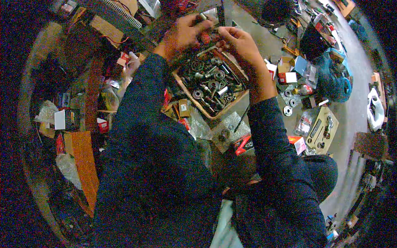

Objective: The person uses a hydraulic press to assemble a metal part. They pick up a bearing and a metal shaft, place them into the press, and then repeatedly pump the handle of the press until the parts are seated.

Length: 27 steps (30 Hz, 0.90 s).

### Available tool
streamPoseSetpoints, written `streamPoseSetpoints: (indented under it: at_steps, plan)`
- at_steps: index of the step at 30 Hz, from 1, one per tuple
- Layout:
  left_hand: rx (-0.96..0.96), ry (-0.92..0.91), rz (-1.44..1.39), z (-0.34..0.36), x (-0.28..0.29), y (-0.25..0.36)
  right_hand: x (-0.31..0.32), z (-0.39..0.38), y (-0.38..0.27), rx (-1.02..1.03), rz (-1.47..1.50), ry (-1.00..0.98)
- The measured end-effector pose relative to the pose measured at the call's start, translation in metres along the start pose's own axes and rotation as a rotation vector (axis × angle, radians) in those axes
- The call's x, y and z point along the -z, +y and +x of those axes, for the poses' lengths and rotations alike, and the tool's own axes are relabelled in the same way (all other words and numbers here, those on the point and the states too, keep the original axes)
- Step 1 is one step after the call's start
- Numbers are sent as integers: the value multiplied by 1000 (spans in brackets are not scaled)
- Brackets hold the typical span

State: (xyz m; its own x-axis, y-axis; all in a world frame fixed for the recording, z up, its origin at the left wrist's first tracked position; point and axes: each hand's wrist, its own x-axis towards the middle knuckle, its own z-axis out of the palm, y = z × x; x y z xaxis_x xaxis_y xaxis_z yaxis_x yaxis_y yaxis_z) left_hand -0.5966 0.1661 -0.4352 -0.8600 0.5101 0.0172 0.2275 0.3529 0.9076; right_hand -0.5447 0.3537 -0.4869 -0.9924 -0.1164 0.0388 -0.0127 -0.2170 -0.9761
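Both of my hands are raised over the far edge of a shallow box (214,117) full of greasy metal parts (215,82), among them rings, gears and short shafts. My left hand (182,36) is curled, its fingers smeared by motion, and a small pale cylindrical piece (203,16) shows at its fingertips. Close beside it, the thumb and fingers of my right hand (240,40) are pinched together. Whatever lies in that pinch is too small to name. Between the hands and a little below the fingertips is a blurred red thing (204,38).
Bubble wrap (233,124) and a red-and-black carton (243,144) lie on the near side of the box. To the right are metal rings (288,110), a small bottle (305,89) and a beige plate (324,130). A coil spring (124,14) lies far left, above an upright cardboard panel (84,161).
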Motion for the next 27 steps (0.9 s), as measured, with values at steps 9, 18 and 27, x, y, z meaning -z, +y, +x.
streamPoseSetpoints:
  at_steps: [9,18,27]
  plan:
    - [-386,331,600,11,29,-70,-7,48,-16,333,-517,106]
    - [-277,517,532,7,4,-94,-57,67,-66,160,-511,142]
    - [-151,222,-1329,35,49,-239,-85,104,-48,554,-984,-74]
